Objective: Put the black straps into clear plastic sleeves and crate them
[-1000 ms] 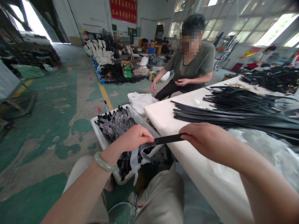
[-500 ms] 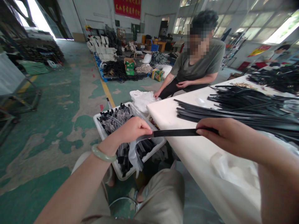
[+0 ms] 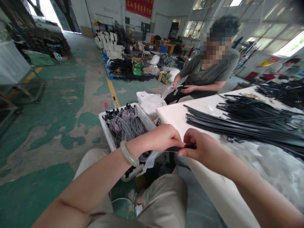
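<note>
A flat black strap (image 3: 176, 148) runs between my two hands, low over the table's near corner. My left hand (image 3: 167, 136), with a pale green bangle on its wrist, pinches the strap. My right hand (image 3: 198, 142) grips it close beside the left, and a short dark end shows at the right fingers. A clear plastic sleeve (image 3: 150, 161) hangs below my left hand, seemingly around part of the strap. Below and left stands a white bin (image 3: 106, 126), heaped with black straps in clear sleeves (image 3: 127, 122).
On the white table (image 3: 171, 112) lie bundles of long black straps (image 3: 213, 122) and crumpled clear plastic (image 3: 263, 161). A co-worker (image 3: 209, 69) sits across the corner, holding a clear strip above a white plastic bag (image 3: 149, 103). A loaded pallet (image 3: 111, 76) stands on the floor behind.
My hands have come together along the strap, the left moving right and the right moving left and slightly down. The co-worker's hand has risen with a clear strip.
</note>
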Motion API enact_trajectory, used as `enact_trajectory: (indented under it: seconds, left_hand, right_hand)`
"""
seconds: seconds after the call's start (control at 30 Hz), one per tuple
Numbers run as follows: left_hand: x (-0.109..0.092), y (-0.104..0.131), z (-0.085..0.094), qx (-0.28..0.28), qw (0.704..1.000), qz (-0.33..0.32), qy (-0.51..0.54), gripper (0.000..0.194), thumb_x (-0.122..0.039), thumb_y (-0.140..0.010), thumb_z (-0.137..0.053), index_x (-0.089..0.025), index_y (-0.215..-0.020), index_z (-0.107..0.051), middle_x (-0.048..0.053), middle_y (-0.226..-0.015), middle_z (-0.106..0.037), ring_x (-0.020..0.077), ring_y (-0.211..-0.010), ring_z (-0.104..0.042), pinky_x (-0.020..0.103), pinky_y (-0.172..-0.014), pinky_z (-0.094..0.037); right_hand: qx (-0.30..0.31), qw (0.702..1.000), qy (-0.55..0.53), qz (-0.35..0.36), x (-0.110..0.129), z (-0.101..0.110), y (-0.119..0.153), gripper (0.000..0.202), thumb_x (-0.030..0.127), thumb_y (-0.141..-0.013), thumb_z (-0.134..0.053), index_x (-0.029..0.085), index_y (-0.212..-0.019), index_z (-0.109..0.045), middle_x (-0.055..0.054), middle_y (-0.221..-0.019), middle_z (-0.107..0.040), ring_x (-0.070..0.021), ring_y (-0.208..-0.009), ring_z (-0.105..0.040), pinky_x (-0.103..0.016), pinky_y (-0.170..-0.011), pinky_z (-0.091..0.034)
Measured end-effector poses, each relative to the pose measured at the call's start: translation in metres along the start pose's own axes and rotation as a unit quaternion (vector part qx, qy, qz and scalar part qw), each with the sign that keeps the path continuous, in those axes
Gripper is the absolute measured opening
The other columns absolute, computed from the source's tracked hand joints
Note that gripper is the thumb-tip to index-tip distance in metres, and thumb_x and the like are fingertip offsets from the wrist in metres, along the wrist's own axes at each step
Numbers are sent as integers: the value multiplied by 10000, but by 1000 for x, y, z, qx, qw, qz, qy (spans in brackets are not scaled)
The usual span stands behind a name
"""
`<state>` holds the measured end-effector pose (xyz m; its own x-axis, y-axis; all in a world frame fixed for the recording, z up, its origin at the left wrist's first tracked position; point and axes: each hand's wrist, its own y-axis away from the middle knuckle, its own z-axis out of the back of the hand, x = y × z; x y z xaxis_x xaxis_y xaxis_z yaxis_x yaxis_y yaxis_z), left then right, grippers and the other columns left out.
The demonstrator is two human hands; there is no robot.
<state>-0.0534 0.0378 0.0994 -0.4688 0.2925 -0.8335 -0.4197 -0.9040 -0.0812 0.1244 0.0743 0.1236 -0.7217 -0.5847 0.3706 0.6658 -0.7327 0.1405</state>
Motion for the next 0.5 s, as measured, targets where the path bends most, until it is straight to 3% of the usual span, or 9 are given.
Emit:
enact_trajectory:
  seconds: [0.13, 0.23, 0.3, 0.37, 0.43, 0.5]
  left_hand:
    - [0, 6, 18, -37, 999, -8, -35, 224, -158, -826, -635, -114, -621, -713, -44, -489, -522, 93, -535, -445, 218, -535, -299]
    - [6, 9, 38, -91, 994, 23, -56, 291, -207, -812, -657, -124, -533, -664, -62, -430, -414, 91, -496, -389, 241, -503, -246]
    - [13, 16, 60, -177, 982, 50, -50, 223, -230, -767, -701, -127, -571, -680, -55, -461, -462, 102, -527, -430, 242, -521, -267]
    - [21, 31, 86, -301, 952, 58, -17, 131, -244, -734, -724, -125, -682, -711, -31, -560, -564, 115, -588, -487, 237, -562, -316]
    - [27, 57, 112, -421, 905, 55, 38, 180, -295, -747, -707, -119, -783, -713, -6, -647, -615, 110, -587, -489, 233, -561, -330]
    - [30, 92, 133, -482, 869, 55, 102, 295, -405, -772, -679, -114, -817, -697, -13, -615, -581, 87, -500, -409, 226, -491, -275]
  right_hand:
    - [28, 999, 36, -10, 23, 7, -20, 295, 432, -796, -701, 189, -682, -580, -15, -597, -634, -169, -558, -579, -255, -498, -320]
    - [4, 1000, 7, -25, 47, 8, -39, 286, 388, -806, -699, 189, -668, -548, 12, -554, -599, -152, -499, -589, -237, -471, -339]
    - [-24, 999, -31, -14, 62, 5, -59, 282, 381, -807, -703, 187, -688, -538, 23, -567, -590, -142, -483, -598, -221, -453, -362]
    - [-64, 996, -55, 7, 77, 2, -86, 305, 387, -800, -716, 187, -680, -520, 32, -560, -568, -135, -466, -590, -209, -430, -359]
    - [-129, 986, -100, 19, 91, -1, -116, 343, 371, -772, -748, 187, -641, -489, 51, -513, -508, -121, -429, -552, -200, -404, -346]
    - [-199, 966, -163, 17, 107, -1, -143, 369, 359, -764, -753, 192, -623, -455, 74, -481, -438, -104, -408, -510, -192, -388, -368]
